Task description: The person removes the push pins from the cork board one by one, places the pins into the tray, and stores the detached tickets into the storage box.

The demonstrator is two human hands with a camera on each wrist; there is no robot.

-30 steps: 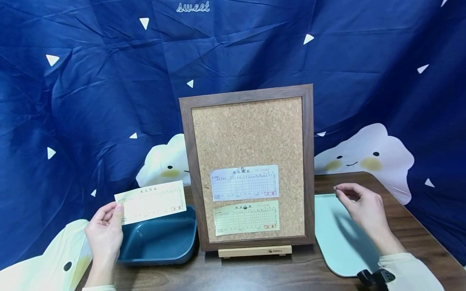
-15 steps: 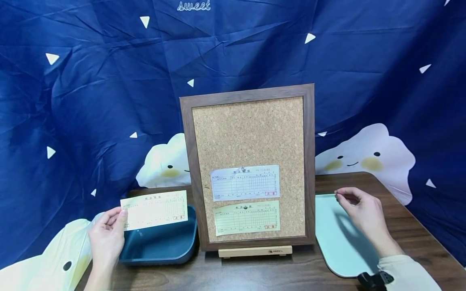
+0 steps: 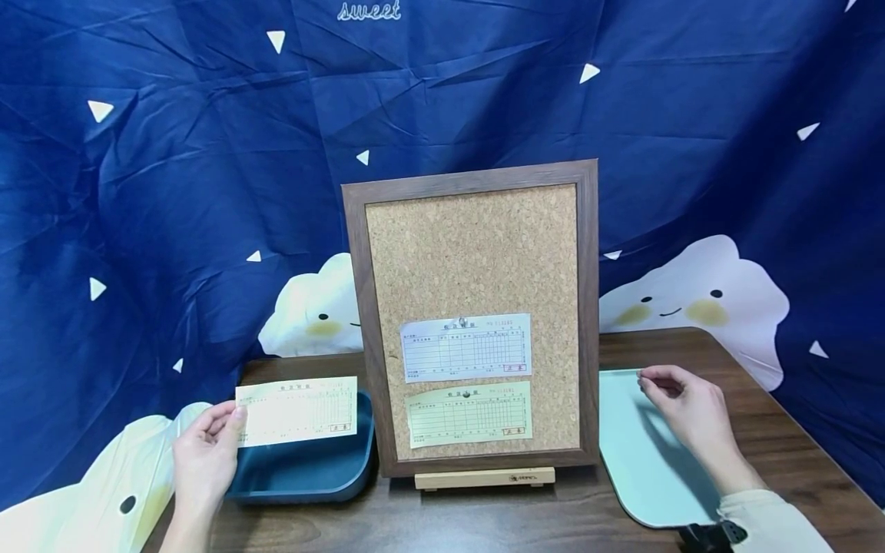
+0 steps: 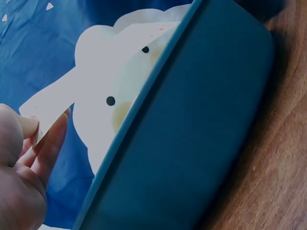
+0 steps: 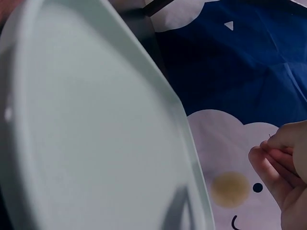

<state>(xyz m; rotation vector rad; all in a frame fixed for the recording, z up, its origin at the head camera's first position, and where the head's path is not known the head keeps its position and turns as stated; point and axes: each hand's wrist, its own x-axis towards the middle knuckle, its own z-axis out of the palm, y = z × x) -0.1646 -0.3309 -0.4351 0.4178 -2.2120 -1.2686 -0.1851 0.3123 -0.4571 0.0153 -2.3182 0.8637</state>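
My left hand [image 3: 206, 455] pinches the left end of a pale yellow receipt slip [image 3: 299, 415], held up over the blue bin [image 3: 304, 488]. In the left wrist view the slip [image 4: 53, 103] sits between thumb and fingers. Above the mint tray [image 3: 632, 453], my right hand [image 3: 694, 411] holds its thumb and fingertips together. A thin needle of a pushpin [image 5: 269, 136] sticks out from that pinch in the right wrist view; its head is hidden by the fingers. Between the hands stands a framed corkboard [image 3: 470, 253], with a bluish slip [image 3: 463, 357] and a greenish slip [image 3: 463, 426] pinned low on it.
The corkboard leans on a small wooden stand [image 3: 484, 479] on the brown wooden table [image 3: 387, 522]. Behind everything hangs a dark blue cloth [image 3: 470, 92] with printed clouds. The bin's rim is close to the board's left side, the tray close to its right.
My left hand has lowered the yellow slip and shifted it slightly right, turning it more level. The right hand has come down a little, still pinching. Board and pinned slips stay put.
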